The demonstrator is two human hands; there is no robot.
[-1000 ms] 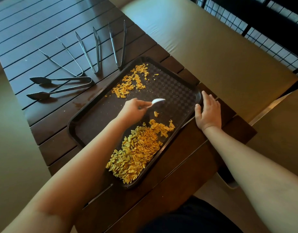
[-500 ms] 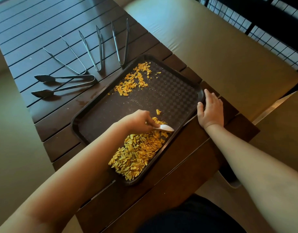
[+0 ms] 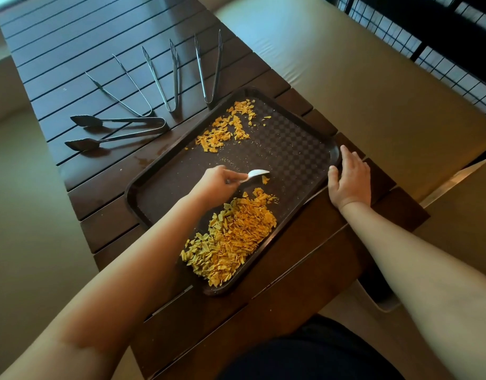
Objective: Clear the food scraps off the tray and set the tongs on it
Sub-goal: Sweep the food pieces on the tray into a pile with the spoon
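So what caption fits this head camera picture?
Left hand sweeps chip scraps with a white scraper while right hand steadies the tray.

Table (image 3: pixel 104 64): dark-stained wooden slats, smooth, with a soft sheen where light falls at the upper left of the frame. Tray (image 3: pixel 159 207): dark brown plastic, floor embossed in a fine checkered texture, rim smooth and slightly glossy. Tongs (image 3: pixel 209 69): bare polished metal, reflective (all four pairs alike in finish). Food scraps (image 3: pixel 236 239): dry, flaky, matt yellow-orange pieces. Spoon (image 3: pixel 257 174) in the left hand (image 3: pixel 217 185): white, smooth, probably plastic. Cushion (image 3: pixel 360 86) at right: smooth beige covering, faintly satin.
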